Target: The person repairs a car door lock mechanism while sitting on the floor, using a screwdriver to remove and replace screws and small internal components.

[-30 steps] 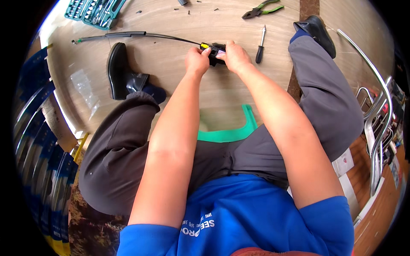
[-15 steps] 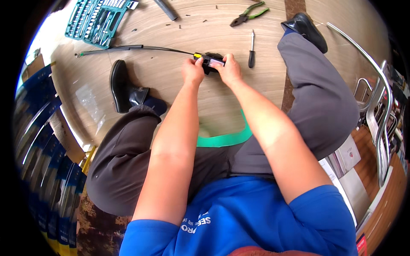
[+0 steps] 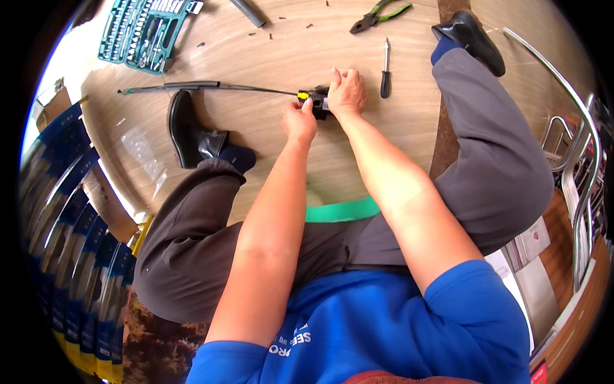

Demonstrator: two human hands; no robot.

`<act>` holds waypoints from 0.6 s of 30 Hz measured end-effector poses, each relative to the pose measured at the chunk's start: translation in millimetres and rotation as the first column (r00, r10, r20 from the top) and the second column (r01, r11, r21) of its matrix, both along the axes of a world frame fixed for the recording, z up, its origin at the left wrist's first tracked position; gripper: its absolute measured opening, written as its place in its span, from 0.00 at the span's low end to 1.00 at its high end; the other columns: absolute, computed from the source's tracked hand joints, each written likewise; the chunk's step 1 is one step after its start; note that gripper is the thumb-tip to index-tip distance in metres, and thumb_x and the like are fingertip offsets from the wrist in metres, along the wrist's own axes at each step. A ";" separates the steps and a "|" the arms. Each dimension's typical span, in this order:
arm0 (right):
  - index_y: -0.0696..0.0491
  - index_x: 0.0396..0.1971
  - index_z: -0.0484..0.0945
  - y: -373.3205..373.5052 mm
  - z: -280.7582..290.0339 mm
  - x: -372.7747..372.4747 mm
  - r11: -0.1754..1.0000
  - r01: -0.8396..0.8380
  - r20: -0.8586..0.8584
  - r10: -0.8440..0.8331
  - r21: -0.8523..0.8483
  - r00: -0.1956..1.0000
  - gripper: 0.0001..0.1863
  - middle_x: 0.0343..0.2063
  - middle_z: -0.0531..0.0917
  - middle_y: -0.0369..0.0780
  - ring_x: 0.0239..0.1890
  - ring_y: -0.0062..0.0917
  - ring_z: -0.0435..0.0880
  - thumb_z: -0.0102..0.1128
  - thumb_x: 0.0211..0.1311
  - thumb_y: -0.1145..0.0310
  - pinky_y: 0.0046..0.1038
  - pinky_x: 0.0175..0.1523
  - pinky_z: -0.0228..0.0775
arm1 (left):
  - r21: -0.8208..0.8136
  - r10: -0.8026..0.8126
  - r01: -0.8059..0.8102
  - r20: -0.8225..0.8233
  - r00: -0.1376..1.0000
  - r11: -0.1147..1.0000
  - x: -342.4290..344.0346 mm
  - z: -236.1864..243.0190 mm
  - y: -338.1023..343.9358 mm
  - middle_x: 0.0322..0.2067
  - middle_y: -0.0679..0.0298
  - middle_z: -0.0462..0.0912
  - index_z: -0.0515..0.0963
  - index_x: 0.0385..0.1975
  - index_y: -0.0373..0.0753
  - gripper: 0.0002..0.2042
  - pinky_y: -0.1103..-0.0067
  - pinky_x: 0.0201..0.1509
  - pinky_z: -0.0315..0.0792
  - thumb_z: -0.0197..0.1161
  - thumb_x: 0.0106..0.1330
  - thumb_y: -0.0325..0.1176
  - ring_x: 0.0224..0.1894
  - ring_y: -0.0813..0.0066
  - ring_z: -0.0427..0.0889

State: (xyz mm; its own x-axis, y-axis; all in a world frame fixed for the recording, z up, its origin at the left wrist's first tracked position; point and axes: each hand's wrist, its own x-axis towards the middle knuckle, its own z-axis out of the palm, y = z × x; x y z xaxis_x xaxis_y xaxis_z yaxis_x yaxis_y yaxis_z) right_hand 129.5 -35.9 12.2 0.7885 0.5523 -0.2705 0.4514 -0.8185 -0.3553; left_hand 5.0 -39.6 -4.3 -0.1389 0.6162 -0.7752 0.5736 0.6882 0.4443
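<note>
- Black mechanism (image 3: 321, 107): between both hands, at or near the floor (image 3: 332, 150).
- Left hand (image 3: 299, 120): pinching its left end, seemingly steadying it.
- Right hand (image 3: 347, 93): half-curled at its right end; cannot tell its grip.
- Screwdriver (image 3: 385, 70): right of it, likely for easy reach.

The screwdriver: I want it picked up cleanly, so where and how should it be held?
Probably by the dark handle, from above on the person's near side, with the right hand. The screwdriver lies flat on the floor, its thicker handle toward the person and its thin metal shaft pointing away.
</note>
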 end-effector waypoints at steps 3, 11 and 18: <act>0.52 0.39 0.74 3.7 -9.3 -2.7 0.999 -0.042 0.008 0.042 -0.014 0.999 0.23 0.37 0.79 0.47 0.43 0.43 0.79 0.53 0.65 0.45 0.44 0.47 0.69 | 0.079 0.020 -0.020 0.010 1.000 0.997 -1.4 -1.6 4.7 0.40 0.48 0.82 0.74 0.40 0.33 0.17 0.65 0.49 0.73 0.66 0.64 0.41 0.43 0.54 0.81; 0.53 0.40 0.73 15.4 2.2 1.0 0.994 0.037 -0.105 -0.047 -0.101 0.993 0.19 0.40 0.81 0.48 0.45 0.44 0.80 0.50 0.68 0.51 0.46 0.49 0.69 | 0.114 -0.020 0.019 0.015 1.000 0.993 12.9 8.3 13.3 0.38 0.47 0.82 0.73 0.41 0.33 0.15 0.64 0.49 0.72 0.61 0.67 0.39 0.41 0.52 0.81; 0.54 0.44 0.74 19.4 1.3 6.8 0.979 0.202 -0.236 -0.188 0.038 0.953 0.16 0.38 0.84 0.48 0.44 0.45 0.82 0.59 0.62 0.60 0.42 0.50 0.72 | -0.426 0.423 -0.254 0.366 0.829 0.868 -2.1 44.5 47.2 0.60 0.50 0.65 0.48 0.67 0.48 0.36 0.56 0.33 0.81 0.63 0.66 0.47 0.37 0.53 0.82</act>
